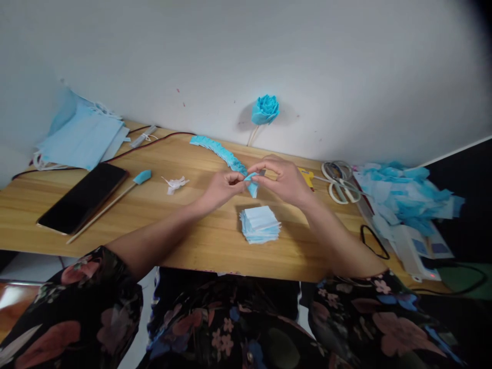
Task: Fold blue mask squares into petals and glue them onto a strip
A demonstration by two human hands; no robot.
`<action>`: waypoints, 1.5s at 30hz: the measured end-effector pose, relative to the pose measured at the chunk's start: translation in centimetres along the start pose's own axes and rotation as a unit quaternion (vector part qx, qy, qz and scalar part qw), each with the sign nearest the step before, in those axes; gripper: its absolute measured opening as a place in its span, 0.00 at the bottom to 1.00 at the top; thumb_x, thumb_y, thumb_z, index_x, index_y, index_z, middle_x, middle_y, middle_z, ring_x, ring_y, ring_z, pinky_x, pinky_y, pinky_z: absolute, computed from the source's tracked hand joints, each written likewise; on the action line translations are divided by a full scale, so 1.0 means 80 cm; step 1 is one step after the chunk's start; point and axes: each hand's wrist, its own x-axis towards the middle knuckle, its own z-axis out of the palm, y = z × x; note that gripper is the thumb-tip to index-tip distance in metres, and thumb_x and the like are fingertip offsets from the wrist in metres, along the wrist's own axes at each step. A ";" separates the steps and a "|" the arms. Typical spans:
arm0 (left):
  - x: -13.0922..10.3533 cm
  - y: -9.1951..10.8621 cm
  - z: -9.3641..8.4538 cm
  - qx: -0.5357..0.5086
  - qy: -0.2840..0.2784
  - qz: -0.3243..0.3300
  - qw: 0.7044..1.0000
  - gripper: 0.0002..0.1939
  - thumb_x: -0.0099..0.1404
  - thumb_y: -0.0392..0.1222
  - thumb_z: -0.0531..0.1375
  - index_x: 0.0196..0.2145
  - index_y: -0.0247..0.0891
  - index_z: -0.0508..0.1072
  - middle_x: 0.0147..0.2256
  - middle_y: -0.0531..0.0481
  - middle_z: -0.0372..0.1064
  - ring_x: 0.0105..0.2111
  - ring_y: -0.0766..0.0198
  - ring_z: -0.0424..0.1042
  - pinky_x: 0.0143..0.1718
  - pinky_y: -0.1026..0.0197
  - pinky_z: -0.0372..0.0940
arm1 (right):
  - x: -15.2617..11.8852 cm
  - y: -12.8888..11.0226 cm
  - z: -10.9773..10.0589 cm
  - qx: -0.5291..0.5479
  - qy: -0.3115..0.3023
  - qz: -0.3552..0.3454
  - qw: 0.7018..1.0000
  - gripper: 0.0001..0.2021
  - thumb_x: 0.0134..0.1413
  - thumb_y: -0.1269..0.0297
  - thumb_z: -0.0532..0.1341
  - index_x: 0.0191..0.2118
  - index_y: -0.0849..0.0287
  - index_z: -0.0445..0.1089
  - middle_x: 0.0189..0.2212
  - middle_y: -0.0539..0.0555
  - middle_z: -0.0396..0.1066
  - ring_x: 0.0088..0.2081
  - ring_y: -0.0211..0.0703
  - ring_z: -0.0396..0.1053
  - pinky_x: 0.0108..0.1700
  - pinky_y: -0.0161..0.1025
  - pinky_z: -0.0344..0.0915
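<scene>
Both hands meet over the middle of the table, pinching a small light-blue piece of mask fabric (251, 177) between them. My left hand (223, 189) grips its left side with thumb and forefinger; my right hand (282, 179) has its fingertips closed on the right side. Just behind my hands, a curved row of overlapping folded blue pieces (217, 148) runs to the back left. Nearer to me lies a stack of cut light-blue squares (260, 224). A blue fabric flower (266, 109) on a thin stick leans against the wall.
On the left are blue face masks (86, 133), a black phone (84, 197), a blue-tipped wooden stick (111, 205) and white scraps (176, 185). To the right are a yellow glue gun (306, 178), white-handled scissors (343, 192), a heap of blue scraps (407, 197) and a white power strip (413, 251).
</scene>
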 end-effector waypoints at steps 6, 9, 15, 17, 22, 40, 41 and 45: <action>0.001 0.000 0.002 -0.004 -0.010 -0.006 1.000 0.15 0.64 0.50 0.64 0.26 0.37 0.74 0.26 0.53 0.70 0.28 0.67 0.65 0.34 0.62 0.60 | -0.021 0.020 0.007 -0.053 0.041 -0.061 0.996 0.04 0.61 0.66 0.66 0.36 0.49 0.79 0.36 0.50 0.81 0.41 0.47 0.76 0.47 0.48 0.70; 0.001 -0.001 0.002 0.003 -0.014 -0.012 1.000 0.14 0.64 0.48 0.64 0.26 0.37 0.74 0.26 0.53 0.70 0.28 0.67 0.65 0.34 0.62 0.60 | -0.028 0.024 0.012 -0.060 0.071 -0.073 0.993 0.05 0.61 0.67 0.66 0.36 0.49 0.79 0.39 0.50 0.81 0.44 0.48 0.77 0.51 0.50 0.70; 0.000 -0.002 0.001 0.013 -0.014 -0.015 1.000 0.15 0.63 0.50 0.64 0.24 0.38 0.72 0.25 0.53 0.69 0.27 0.67 0.64 0.32 0.63 0.59 | -0.028 0.030 0.011 0.025 0.065 0.017 0.997 0.16 0.66 0.54 0.63 0.56 0.48 0.76 0.49 0.53 0.81 0.52 0.50 0.78 0.58 0.52 0.71; 0.000 -0.002 0.001 0.009 -0.015 -0.016 1.000 0.15 0.62 0.50 0.64 0.24 0.38 0.72 0.25 0.53 0.70 0.28 0.67 0.65 0.32 0.63 0.59 | -0.025 0.034 0.010 0.045 0.044 0.042 0.997 0.22 0.65 0.48 0.64 0.60 0.48 0.74 0.52 0.54 0.80 0.54 0.52 0.77 0.60 0.54 0.71; 0.001 -0.003 0.001 0.000 -0.014 -0.016 1.000 0.15 0.62 0.50 0.65 0.24 0.37 0.73 0.25 0.53 0.69 0.27 0.68 0.64 0.32 0.62 0.58 | -0.023 0.040 0.015 0.067 0.045 0.062 0.995 0.27 0.60 0.43 0.67 0.61 0.48 0.73 0.54 0.55 0.79 0.57 0.54 0.76 0.62 0.55 0.69; 0.002 0.000 0.004 -0.126 0.070 -0.003 0.990 0.17 0.57 0.53 0.70 0.23 0.39 0.73 0.24 0.54 0.69 0.29 0.66 0.66 0.38 0.60 0.63 | -0.043 0.032 0.051 0.191 0.049 0.161 0.967 0.20 0.55 0.45 0.69 0.45 0.55 0.74 0.37 0.51 0.74 0.40 0.44 0.69 0.46 0.43 0.65; 0.002 0.000 0.005 -0.127 0.067 -0.006 0.990 0.18 0.56 0.54 0.70 0.22 0.39 0.73 0.24 0.54 0.70 0.29 0.66 0.66 0.38 0.60 0.63 | -0.043 0.032 0.054 0.195 0.064 0.167 0.964 0.18 0.55 0.47 0.69 0.42 0.55 0.73 0.35 0.49 0.72 0.37 0.42 0.67 0.43 0.41 0.64; 0.001 -0.001 0.007 -0.129 0.057 -0.015 0.990 0.19 0.55 0.57 0.71 0.23 0.39 0.74 0.24 0.54 0.70 0.29 0.65 0.67 0.38 0.59 0.64 | -0.045 0.034 0.058 0.192 0.108 0.188 0.957 0.16 0.56 0.51 0.68 0.29 0.55 0.67 0.26 0.46 0.62 0.30 0.37 0.57 0.34 0.38 0.55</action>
